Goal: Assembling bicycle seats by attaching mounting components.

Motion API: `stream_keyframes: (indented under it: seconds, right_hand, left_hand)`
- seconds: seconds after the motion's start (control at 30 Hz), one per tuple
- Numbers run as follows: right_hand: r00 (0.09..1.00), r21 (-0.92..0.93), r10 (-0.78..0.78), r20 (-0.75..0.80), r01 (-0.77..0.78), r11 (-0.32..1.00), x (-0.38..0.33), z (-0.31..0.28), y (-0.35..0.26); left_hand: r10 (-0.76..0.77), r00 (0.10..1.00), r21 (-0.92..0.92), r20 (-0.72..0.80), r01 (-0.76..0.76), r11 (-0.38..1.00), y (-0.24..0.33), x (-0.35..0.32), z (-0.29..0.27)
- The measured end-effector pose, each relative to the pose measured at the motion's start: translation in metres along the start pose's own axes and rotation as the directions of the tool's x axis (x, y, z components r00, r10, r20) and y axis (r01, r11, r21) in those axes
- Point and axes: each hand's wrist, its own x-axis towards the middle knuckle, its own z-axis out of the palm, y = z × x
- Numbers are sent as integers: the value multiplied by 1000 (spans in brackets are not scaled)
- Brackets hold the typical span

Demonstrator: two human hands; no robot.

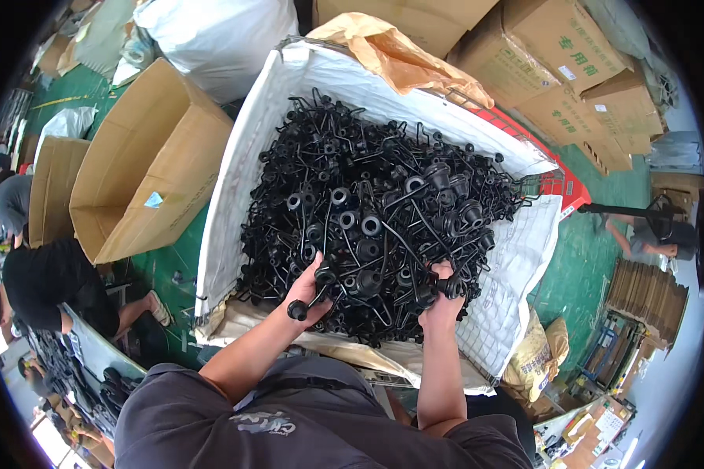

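Left hand (308, 291), right hand (443, 308) grip black parts (297, 310); green-lettered cartons (554, 48).

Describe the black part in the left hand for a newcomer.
Find the white-lined bin heaped with black parts. At its near side, the left hand holds a black knob-ended rod. Unlike its neighbours, its nearer knob stands out against bare skin.

Right hand (442, 309) partly hidden by black parts (450, 287)

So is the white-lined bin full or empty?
Partly full: black parts hide the floor of the white-lined bin, bare liner showing above along its far side.
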Motion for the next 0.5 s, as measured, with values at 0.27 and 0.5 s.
stream_keyframes:
  seconds: [0.27, 0.5]
  right_hand:
    - [989, 95, -102, 107, 92, 991, -99, 25, -35]
    - [921, 94, -221, 319, 202, 975, -154, 44, -63]
  left_hand:
    - [119, 993, -28, -28, -120, 992, -17, -94, -26]
    - [277, 961, -87, 25, -274, 958, -24, -164, -34]
